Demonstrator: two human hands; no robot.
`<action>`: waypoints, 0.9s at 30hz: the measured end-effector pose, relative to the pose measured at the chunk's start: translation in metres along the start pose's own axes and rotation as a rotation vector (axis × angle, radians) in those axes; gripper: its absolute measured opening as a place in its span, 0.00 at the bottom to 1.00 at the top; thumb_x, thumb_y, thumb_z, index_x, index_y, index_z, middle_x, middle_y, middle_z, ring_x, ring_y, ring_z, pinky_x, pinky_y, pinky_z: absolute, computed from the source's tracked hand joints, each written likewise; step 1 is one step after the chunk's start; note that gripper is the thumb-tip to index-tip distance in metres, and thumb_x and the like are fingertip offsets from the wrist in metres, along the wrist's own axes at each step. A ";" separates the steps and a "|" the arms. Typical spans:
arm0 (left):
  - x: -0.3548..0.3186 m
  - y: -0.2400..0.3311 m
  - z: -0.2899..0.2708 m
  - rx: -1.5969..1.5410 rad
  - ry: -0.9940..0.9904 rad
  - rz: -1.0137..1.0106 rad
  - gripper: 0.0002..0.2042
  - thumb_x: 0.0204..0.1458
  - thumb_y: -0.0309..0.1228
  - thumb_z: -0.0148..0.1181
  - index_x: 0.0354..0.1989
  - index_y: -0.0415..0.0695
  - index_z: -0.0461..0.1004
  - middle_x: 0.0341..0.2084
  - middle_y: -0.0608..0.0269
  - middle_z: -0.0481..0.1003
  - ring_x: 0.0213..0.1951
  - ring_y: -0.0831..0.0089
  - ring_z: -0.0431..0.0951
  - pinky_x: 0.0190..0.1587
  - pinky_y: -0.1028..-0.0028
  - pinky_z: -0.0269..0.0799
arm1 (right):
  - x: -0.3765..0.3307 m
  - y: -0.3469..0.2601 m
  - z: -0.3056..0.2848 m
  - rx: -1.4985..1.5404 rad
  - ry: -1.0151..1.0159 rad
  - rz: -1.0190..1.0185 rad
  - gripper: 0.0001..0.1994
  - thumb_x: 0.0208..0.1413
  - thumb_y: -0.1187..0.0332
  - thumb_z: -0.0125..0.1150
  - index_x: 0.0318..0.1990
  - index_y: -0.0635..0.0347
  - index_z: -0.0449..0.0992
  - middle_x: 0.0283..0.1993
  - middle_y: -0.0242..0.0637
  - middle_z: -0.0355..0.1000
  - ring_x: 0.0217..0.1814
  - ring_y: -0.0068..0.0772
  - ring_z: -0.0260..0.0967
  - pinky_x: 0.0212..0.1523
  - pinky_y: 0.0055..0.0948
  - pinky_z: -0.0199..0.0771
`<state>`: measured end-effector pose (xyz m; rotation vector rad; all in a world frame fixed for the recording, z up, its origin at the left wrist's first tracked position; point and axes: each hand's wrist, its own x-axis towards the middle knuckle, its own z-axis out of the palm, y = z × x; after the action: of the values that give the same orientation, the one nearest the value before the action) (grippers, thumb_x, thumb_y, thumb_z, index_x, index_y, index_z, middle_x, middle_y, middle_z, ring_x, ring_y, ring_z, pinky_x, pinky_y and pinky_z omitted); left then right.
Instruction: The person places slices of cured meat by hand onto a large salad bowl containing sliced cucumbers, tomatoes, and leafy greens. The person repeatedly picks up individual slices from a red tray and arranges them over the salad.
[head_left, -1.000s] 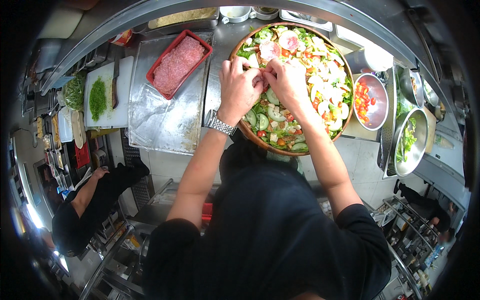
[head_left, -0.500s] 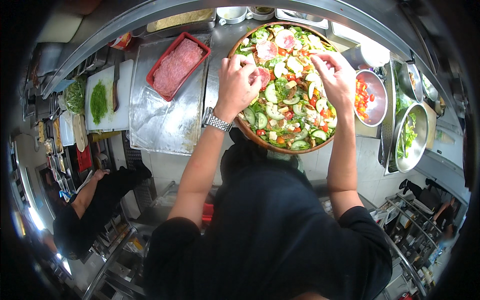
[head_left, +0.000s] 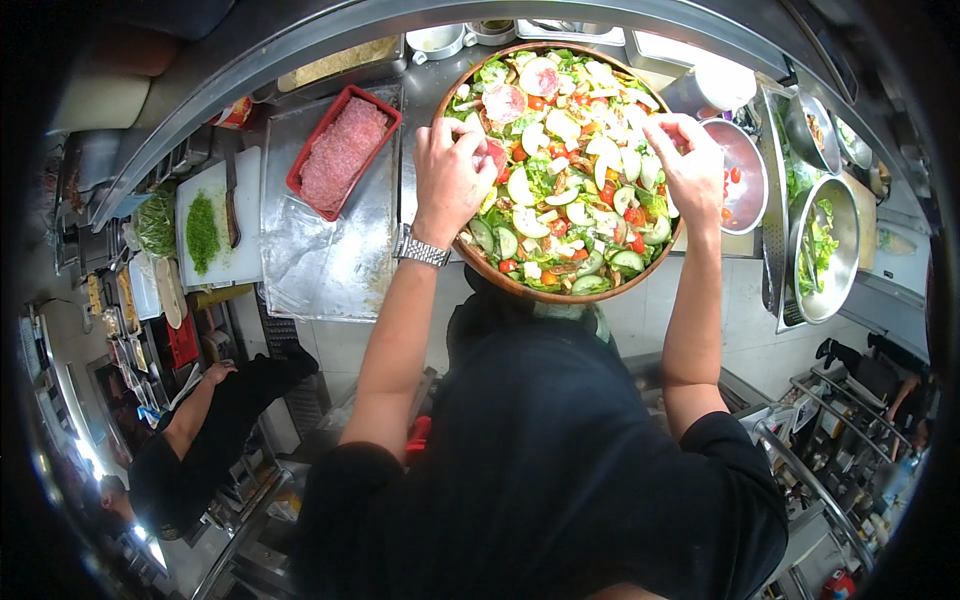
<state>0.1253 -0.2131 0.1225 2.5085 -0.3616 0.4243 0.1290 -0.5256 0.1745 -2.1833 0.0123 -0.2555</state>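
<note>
A large round wooden bowl (head_left: 478,262) holds a salad (head_left: 575,215) of lettuce, cucumber slices, cherry tomatoes and pale cubes. Two round salami slices (head_left: 504,102) lie spread near its far left side. Over the left rim, my left hand (head_left: 448,178) has its fingers closed on a salami slice (head_left: 492,153), part of it hidden by the fingers. My right hand (head_left: 692,165) is above the right rim, thumb and fingers bent together; whatever is between them is hidden. Left of the bowl, a red rectangular tray (head_left: 293,178) contains stacked salami slices (head_left: 342,155).
The red tray rests on a metal sheet pan (head_left: 340,270). Farther left is a white cutting board (head_left: 246,255) with chopped greens and a knife. Metal bowls (head_left: 748,190) with tomatoes and lettuce stand right. A metal shelf edge (head_left: 400,50) crosses above. Another person (head_left: 215,440) stands at lower left.
My right hand has moved outward from over the salad to the right rim. My left hand stays near the left rim with the salami slice. The whole view has shifted slightly.
</note>
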 end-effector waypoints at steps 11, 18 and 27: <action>-0.001 -0.003 -0.005 0.037 -0.021 0.008 0.06 0.47 0.28 0.67 0.34 0.45 0.80 0.44 0.60 0.74 0.47 0.56 0.71 0.54 0.58 0.69 | -0.013 -0.023 0.022 -0.131 -0.118 -0.009 0.13 0.59 0.57 0.70 0.39 0.57 0.85 0.31 0.29 0.73 0.31 0.22 0.64 0.35 0.27 0.68; -0.001 -0.002 -0.009 0.018 -0.027 0.011 0.04 0.49 0.28 0.65 0.33 0.45 0.80 0.44 0.59 0.75 0.47 0.55 0.72 0.54 0.58 0.69 | -0.019 -0.041 0.037 -0.075 -0.256 0.001 0.11 0.61 0.59 0.69 0.42 0.55 0.84 0.29 0.25 0.66 0.33 0.21 0.61 0.37 0.24 0.65; -0.004 -0.007 -0.015 -0.119 0.182 -0.023 0.08 0.49 0.24 0.64 0.38 0.44 0.77 0.44 0.57 0.74 0.48 0.55 0.73 0.55 0.58 0.68 | -0.013 -0.051 0.085 -0.125 -0.330 -0.291 0.09 0.60 0.67 0.67 0.47 0.55 0.81 0.39 0.35 0.79 0.41 0.35 0.76 0.46 0.34 0.77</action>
<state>0.1210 -0.1980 0.1298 2.3343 -0.2777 0.5995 0.1282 -0.4260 0.1652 -2.3247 -0.4880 -0.0546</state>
